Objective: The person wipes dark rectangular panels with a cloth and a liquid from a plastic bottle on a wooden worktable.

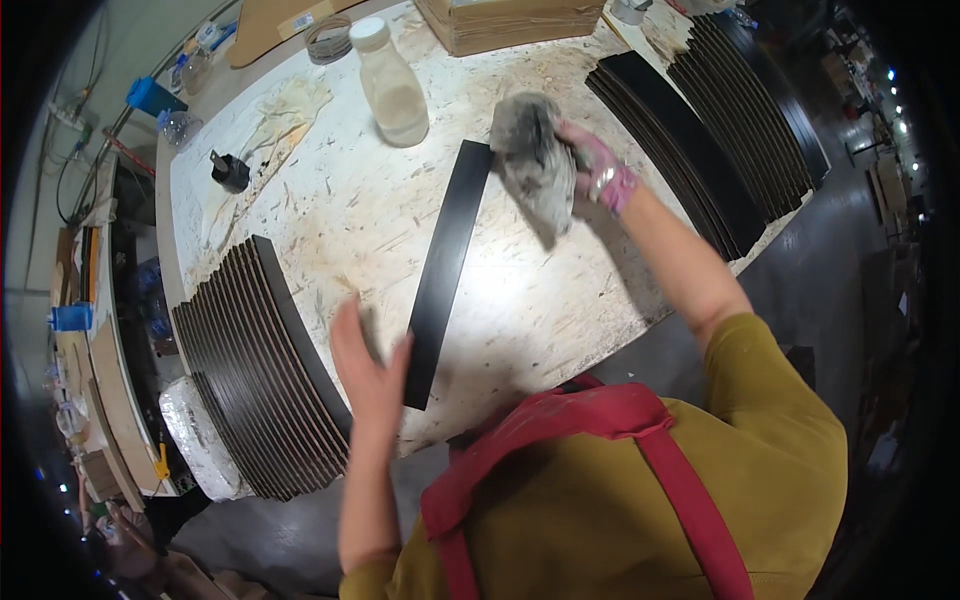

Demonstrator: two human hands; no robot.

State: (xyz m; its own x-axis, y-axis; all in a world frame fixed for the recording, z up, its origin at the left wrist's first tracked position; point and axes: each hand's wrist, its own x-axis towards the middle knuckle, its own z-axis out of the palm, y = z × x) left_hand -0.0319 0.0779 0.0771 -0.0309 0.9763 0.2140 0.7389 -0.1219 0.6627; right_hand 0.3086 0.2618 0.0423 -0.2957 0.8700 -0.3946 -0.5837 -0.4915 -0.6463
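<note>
A long, flat black strip [447,270] lies at a slant across the middle of the worktable. At its far end, my right hand [598,172], in a pinkish glove, is closed on a crumpled grey, dark-stained rag [530,150]. The rag hangs over the table beside the strip's tip. By the near end of the strip is my left hand [368,362], bare, with thumb and fingers spread. Its thumb is at the strip's left edge; whether it touches I cannot tell.
Stacked dark strips [265,375] stand at the left, with more strips [690,150] along the right edge. Behind are a cloudy plastic bottle [395,90], a cardboard box [510,22], a small black object [230,172] and a stained cloth [285,110] on the white worktable [300,210].
</note>
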